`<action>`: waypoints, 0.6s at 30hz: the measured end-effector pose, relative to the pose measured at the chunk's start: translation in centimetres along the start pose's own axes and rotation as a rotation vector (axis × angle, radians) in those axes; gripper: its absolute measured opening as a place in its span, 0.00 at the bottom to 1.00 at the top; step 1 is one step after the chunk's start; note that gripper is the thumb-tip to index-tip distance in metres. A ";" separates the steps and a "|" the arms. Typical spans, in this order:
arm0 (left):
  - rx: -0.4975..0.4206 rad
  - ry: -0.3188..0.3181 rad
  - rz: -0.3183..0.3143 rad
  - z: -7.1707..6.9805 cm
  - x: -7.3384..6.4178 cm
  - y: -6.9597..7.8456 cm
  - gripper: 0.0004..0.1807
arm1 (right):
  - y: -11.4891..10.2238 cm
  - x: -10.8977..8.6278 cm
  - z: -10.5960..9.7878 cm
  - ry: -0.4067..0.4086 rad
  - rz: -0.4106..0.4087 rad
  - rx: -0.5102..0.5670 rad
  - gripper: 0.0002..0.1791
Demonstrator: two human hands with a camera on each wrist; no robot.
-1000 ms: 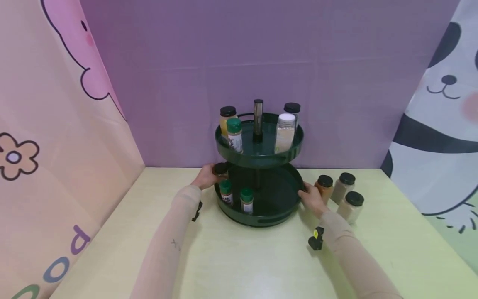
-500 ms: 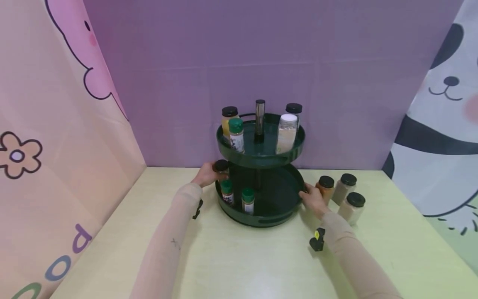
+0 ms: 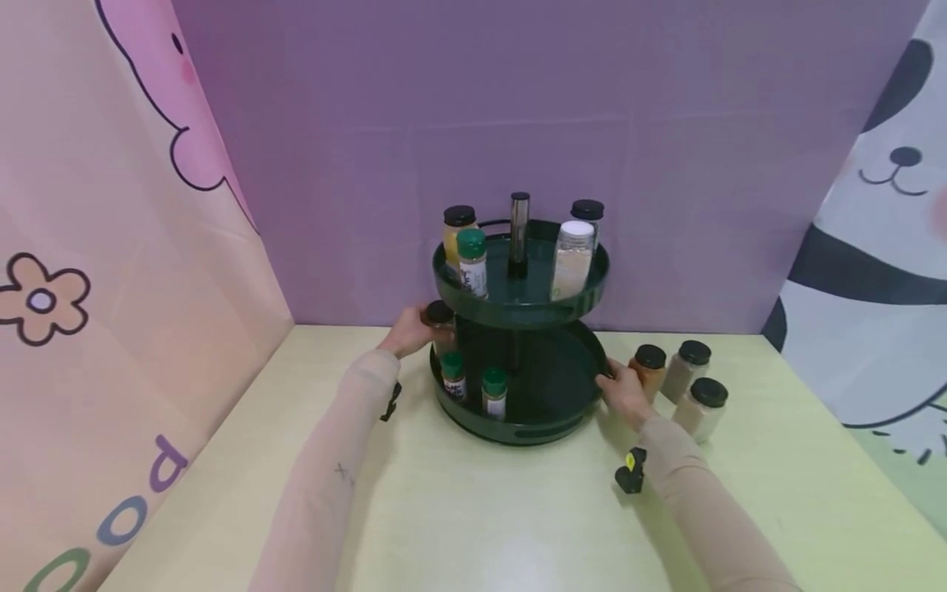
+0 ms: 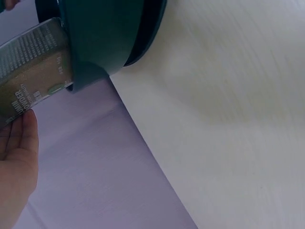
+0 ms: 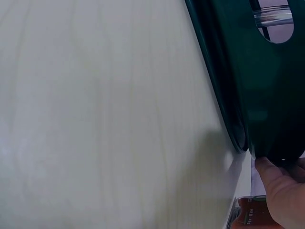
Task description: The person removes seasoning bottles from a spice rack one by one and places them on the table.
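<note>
The right hand (image 3: 625, 393) pinches, between thumb and fingers, the lower rim of a round, dark green two-tier rack (image 3: 521, 430) extending left of them. Farther away, the left hand (image 3: 409, 331) curls its fingers round a clear, white-printed, black-lidded jar (image 4: 35, 67) of brown powder.

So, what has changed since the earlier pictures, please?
The left hand and the black-lidded spice jar it holds moved slightly up in the head view, relative to the two-tier rack; lifted or pushed back, I cannot tell. Nothing was newly grasped or let go. The right hand stays at the lower tray; the other jars stayed put.
</note>
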State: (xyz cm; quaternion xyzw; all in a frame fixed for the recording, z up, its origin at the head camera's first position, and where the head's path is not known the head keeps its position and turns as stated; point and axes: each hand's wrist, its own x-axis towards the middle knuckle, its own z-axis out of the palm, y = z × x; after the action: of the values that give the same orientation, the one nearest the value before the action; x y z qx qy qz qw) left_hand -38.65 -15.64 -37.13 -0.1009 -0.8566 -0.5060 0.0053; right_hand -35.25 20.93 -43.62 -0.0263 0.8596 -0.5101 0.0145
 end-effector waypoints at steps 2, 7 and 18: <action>-0.002 0.004 0.011 -0.2 -0.1 0.4 0.24 | -0.1 0.0 0.0 0.001 0.000 0.001 0.29; 0.002 0.007 -0.014 -0.8 0.0 0.7 0.24 | -0.1 0.0 0.0 0.001 0.002 0.000 0.29; 0.021 0.089 -0.022 -2.6 -0.7 0.9 0.26 | 0.1 0.0 0.0 -0.001 0.004 -0.029 0.29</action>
State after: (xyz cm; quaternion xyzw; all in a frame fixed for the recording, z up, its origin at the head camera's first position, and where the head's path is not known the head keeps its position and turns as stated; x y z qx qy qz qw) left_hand -38.04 -17.61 -35.20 -0.0690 -0.8618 -0.5011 0.0389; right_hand -35.28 20.98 -43.66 -0.0251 0.8669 -0.4977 0.0154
